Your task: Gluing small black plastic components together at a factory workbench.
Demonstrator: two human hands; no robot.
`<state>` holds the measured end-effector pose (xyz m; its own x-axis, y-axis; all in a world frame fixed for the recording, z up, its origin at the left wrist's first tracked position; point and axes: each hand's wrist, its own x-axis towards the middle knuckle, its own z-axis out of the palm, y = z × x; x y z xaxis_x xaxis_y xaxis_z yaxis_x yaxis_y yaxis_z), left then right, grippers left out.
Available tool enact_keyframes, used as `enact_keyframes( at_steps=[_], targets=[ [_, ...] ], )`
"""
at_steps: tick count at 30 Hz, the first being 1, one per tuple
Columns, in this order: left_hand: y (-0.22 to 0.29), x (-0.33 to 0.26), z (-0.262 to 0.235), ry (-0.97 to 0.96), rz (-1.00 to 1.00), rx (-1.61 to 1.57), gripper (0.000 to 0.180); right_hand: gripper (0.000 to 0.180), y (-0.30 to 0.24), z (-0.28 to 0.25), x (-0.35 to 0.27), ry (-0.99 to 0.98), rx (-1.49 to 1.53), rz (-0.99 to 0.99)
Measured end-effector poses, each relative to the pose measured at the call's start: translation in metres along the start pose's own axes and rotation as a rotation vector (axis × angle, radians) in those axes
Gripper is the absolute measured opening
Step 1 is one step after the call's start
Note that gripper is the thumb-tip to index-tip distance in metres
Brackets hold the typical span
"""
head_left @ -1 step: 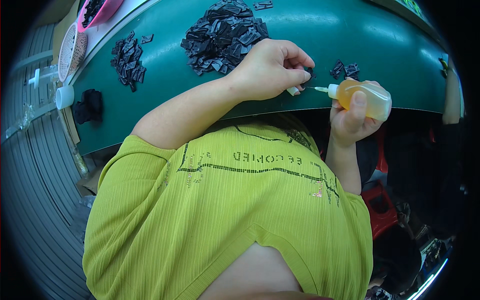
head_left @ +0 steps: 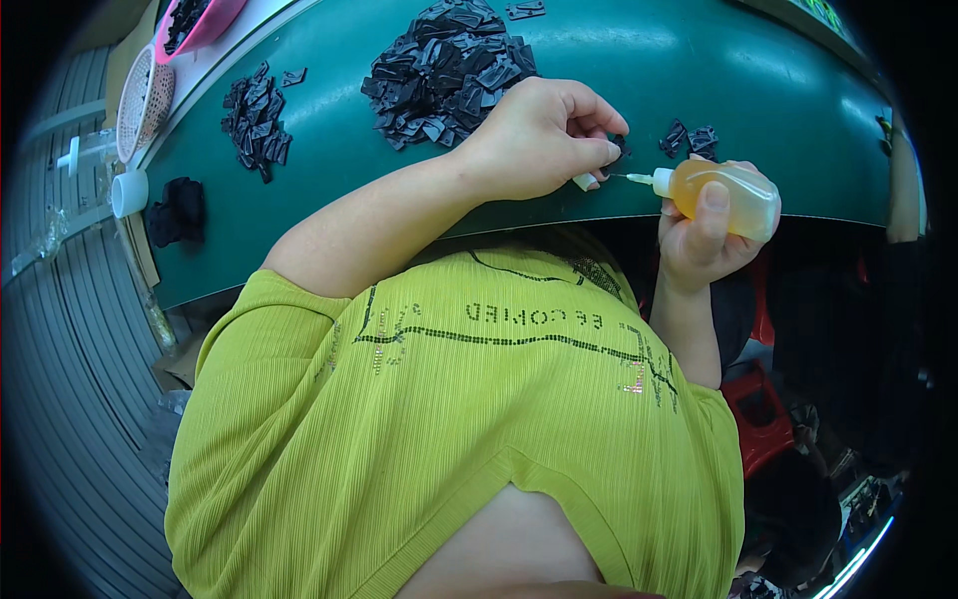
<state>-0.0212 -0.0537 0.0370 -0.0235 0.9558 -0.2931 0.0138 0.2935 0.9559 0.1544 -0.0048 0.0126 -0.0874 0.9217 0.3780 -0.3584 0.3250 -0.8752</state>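
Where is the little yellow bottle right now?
In the head view, the yellow bottle is in the right hand, right of centre, its nozzle pointing at the left hand by the green table edge.

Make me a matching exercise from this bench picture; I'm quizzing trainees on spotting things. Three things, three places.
Things:
1. squeeze bottle
2. big pile of black parts
3. white cap

Places:
A. left edge of the green table
B. in the right hand
C. beyond the left hand

Pairs: 1-B, 2-C, 3-A
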Motion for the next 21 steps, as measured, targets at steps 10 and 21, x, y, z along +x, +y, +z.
enact_keyframes(
  at_steps=[10,21],
  targets=[
    [0.0003,-0.0005,0.001,0.005,0.01,0.021,0.022,0.03,-0.0006,0.0021,0.0025,-0.059,0.011,0.0],
    [-0.0014,0.0013,0.0002,0.008,0.009,-0.005,0.022,0.027,0.0014,0.0011,0.0065,-0.002,-0.03,-0.028]
  ],
)
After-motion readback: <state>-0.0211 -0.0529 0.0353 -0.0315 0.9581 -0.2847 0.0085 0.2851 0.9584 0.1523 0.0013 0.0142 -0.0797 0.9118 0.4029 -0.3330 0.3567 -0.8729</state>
